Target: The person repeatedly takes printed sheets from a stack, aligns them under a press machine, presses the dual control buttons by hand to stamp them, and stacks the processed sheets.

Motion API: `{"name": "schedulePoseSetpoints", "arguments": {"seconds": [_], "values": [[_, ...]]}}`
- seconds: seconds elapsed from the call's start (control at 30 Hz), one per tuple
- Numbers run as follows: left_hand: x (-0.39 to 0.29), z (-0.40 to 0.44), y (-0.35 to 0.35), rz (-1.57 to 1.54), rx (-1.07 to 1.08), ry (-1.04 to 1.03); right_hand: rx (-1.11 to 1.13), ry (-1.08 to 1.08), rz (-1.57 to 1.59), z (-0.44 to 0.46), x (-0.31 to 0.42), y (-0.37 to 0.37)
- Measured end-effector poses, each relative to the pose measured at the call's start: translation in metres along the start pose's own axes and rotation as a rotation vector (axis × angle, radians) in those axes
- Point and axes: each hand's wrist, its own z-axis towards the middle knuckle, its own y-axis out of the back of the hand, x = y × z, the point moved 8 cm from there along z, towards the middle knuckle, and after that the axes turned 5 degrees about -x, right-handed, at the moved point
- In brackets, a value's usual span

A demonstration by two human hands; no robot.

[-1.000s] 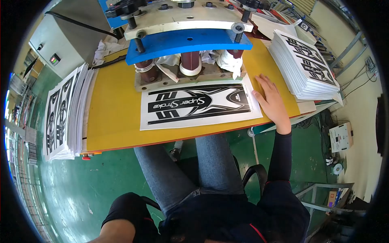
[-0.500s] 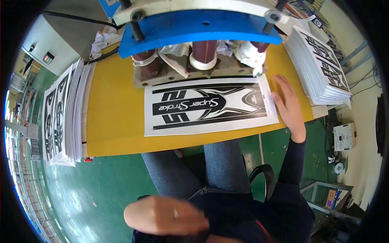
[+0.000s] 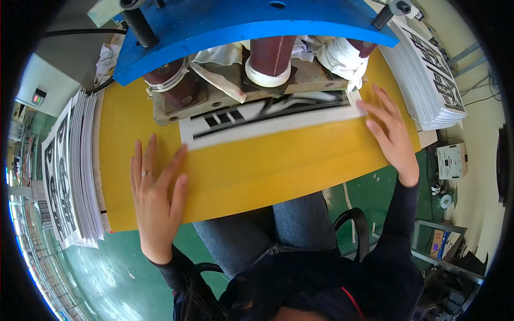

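A printed white sheet (image 3: pixel 278 123) with black graphics lies on the yellow tabletop (image 3: pixel 278 166), its back part hidden under the metal block (image 3: pixel 214 101) of a press. My left hand (image 3: pixel 156 198), with a ring on one finger, rests open on the tabletop, its index fingertip by the sheet's near left corner. At the sheet's right end is my right hand (image 3: pixel 392 136), open, fingers spread, with fingertips touching or very near the edge. Neither hand is wrapped around anything.
Above the block is a blue press plate (image 3: pixel 257 27) with dark red cylinders (image 3: pixel 270 56) wrapped in white cloth. Stacks of printed sheets stand on the left (image 3: pixel 80 171) and right (image 3: pixel 428 80). A chair armrest (image 3: pixel 353 224) is beside my leg.
The sheet has slid away from me, farther under the press block. My left hand has come from near my body to the tabletop's left part. My right hand stays near the sheet's right end.
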Motion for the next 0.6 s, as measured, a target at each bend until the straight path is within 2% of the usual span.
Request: {"name": "schedulePoseSetpoints", "arguments": {"seconds": [0.2,0.33,0.6], "values": [[0.007,0.011,-0.019,-0.121,-0.04,0.079,-0.045,-0.051,0.124,0.008,-0.008,-0.012],[0.008,0.01,-0.018,-0.143,-0.028,0.099,-0.065,0.031,-0.01,0.009,-0.006,-0.007],[0.007,0.011,-0.018,-0.028,-0.046,0.093,-0.02,0.013,0.015,0.01,-0.007,-0.01]]}}
